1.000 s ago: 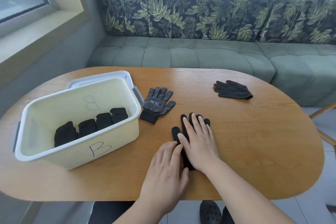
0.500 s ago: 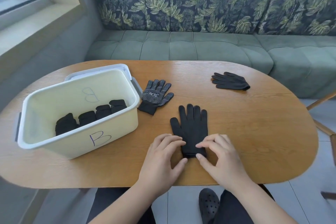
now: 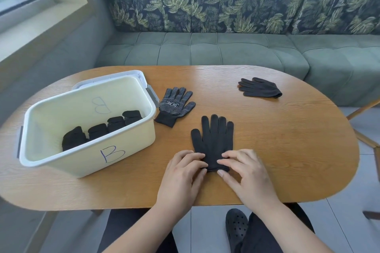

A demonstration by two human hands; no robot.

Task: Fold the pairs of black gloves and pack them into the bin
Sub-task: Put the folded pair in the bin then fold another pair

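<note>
Our left hand (image 3: 183,172) and right hand (image 3: 244,172) have slid back from flattening the glove pair (image 3: 213,141) and now pinch its cuff, lower centre; folding looks ready to begin.

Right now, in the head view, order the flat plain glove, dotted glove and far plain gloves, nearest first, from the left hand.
1. flat plain glove: the left hand holds its cuff.
2. dotted glove: beyond, beside the bin.
3. far plain gloves: farthest back, right.
</note>
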